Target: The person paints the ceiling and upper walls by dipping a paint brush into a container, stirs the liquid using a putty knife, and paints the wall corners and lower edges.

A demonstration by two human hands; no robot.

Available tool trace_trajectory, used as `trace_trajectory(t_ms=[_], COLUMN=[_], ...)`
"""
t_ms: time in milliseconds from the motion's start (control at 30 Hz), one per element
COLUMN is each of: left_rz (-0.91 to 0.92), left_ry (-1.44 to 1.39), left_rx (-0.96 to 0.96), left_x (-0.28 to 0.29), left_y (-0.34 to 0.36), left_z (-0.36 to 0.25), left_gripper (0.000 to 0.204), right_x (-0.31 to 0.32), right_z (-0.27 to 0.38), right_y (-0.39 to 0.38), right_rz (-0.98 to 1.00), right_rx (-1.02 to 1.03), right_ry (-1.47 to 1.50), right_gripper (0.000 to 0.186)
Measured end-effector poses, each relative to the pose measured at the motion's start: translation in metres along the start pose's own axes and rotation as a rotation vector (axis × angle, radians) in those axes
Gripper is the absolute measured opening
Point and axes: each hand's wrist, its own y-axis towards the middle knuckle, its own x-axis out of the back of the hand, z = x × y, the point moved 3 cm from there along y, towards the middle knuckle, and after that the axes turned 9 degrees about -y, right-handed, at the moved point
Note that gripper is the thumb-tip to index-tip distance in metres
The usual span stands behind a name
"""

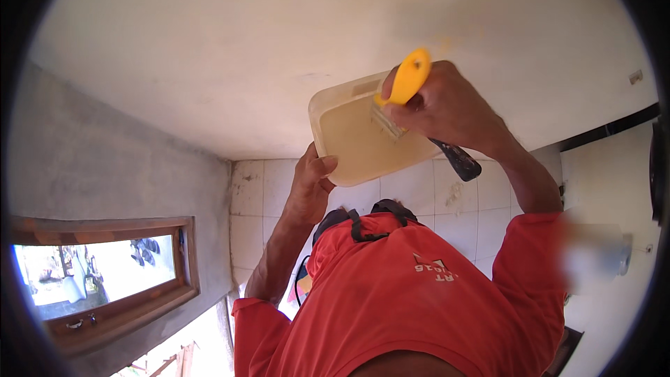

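Observation:
In my left hand is the left side of a pale translucent plastic tub, the thumb over its rim. A cream-coloured liquid covers the bottom of the tub. Above the tub's right part, my right hand is closed around a paintbrush with a yellow handle. Its bristles point down into the tub; whether they touch the liquid I cannot tell. From beneath my right hand a dark, paint-spotted tool handle sticks out past the tub's rim; its other end is hidden.
A cream wall rises close in front of me. Below lies white tiling. A grey wall with a wood-framed window stands at left. On the right is a blurred pale container, with a dark strip beyond.

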Motion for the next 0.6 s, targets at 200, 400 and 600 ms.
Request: trace_trajectory(t_ms=[200,400,600], left_rz=[0.017,-0.004,-0.041], left_ry=[0.027,0.001,0.036], left_rx=[-0.052,0.028,-0.015], left_x=[0.003,0.000,0.007], left_y=[-0.006,-0.002,0.005], left_z=[0.003,0.005,-0.004], left_gripper=[0.066,0.076,0.075], right_x=[0.032,-0.002,0.020], right_z=[0.012,-0.002,-0.002], right_y=[-0.016,-0.022,-0.022], right_rz=[-0.285,-0.256,-0.410], right_rx=[0.094,0.217,0.195], right_ry=[0.260,0.172,0.389], right_gripper=[0.012,0.011,0.012])
